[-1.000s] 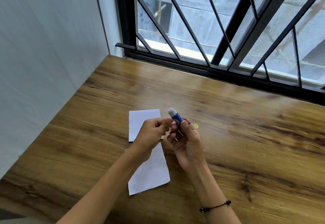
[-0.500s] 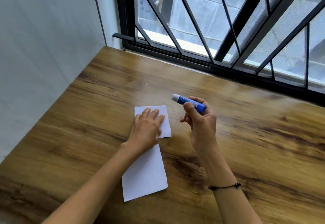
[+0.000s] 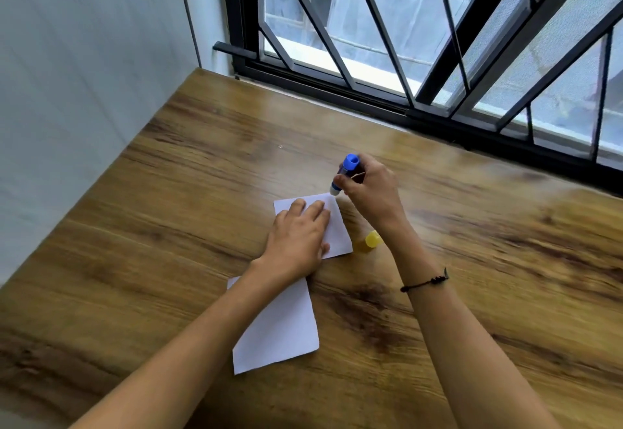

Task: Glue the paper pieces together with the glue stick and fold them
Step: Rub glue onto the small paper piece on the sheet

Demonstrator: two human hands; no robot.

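Two white paper pieces lie on the wooden table [image 3: 488, 243]. The far piece [image 3: 337, 229] is pinned flat under my left hand [image 3: 296, 239], palm down with fingers spread. The near piece [image 3: 279, 327] lies partly under my left forearm. My right hand [image 3: 367, 189] grips a blue glue stick [image 3: 344, 174], held nearly upright with its tip down at the far right corner of the far piece. The stick's yellow cap [image 3: 372, 239] lies on the table just right of the far piece, below my right wrist.
A white wall [image 3: 84, 74] runs along the table's left edge. A black barred window [image 3: 438, 57] lines the far edge. A black cord bracelet [image 3: 424, 282] circles my right wrist.
My left hand let go of the glue stick and pressed flat on the far paper. My right hand turned the stick tip-down and lowered it to the paper's far corner. The camera shifted.
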